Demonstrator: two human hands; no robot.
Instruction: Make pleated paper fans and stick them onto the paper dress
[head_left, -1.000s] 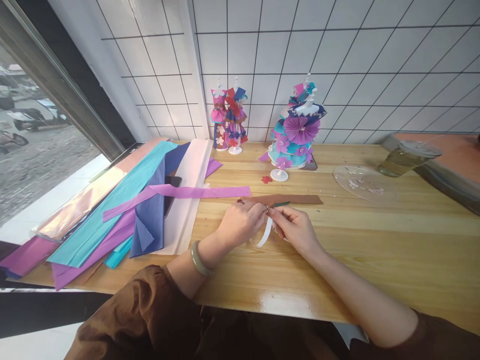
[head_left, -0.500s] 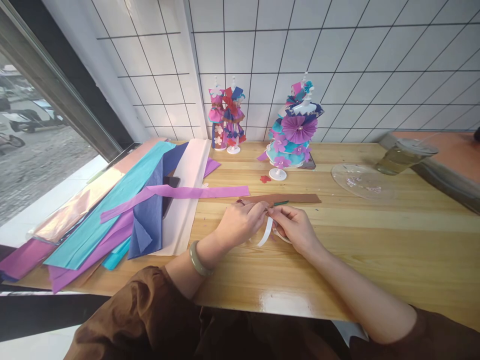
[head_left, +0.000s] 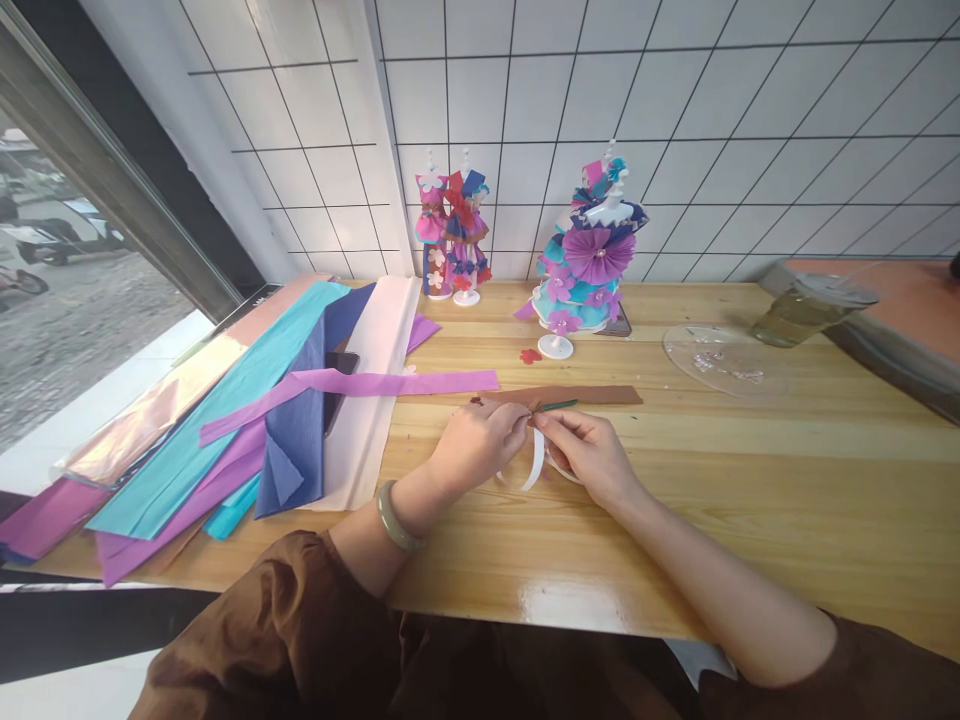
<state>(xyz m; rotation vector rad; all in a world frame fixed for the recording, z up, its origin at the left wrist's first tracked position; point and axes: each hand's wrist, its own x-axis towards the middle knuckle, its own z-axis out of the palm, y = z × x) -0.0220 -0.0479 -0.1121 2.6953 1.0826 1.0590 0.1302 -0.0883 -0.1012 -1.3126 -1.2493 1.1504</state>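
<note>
My left hand (head_left: pixel 480 440), wearing a bangle, and my right hand (head_left: pixel 592 450) meet fingertip to fingertip above the table, both closed in a pinch. A narrow white strip (head_left: pixel 536 460) hangs in a curve from between them, and its upper end is hidden by the fingers. Just behind the hands lies a strip of brown crepe paper (head_left: pixel 607 395). A thin dark green piece (head_left: pixel 559 405) rests across it. Under my right palm, part of a round white item shows; its kind is hidden.
Crepe paper sheets (head_left: pixel 225 390) and a dark phone (head_left: pixel 341 380) lie at left. Small decorated dress stands (head_left: pixel 466 240) and a larger layered one (head_left: pixel 592 260) are by the tiled wall. A clear plate (head_left: pixel 690 365) and a drink cup (head_left: pixel 814 312) stand at right.
My fingertips have shifted only slightly, staying pinched together. The white strip's lower end has swung a little to the right. Everything else stays in place.
</note>
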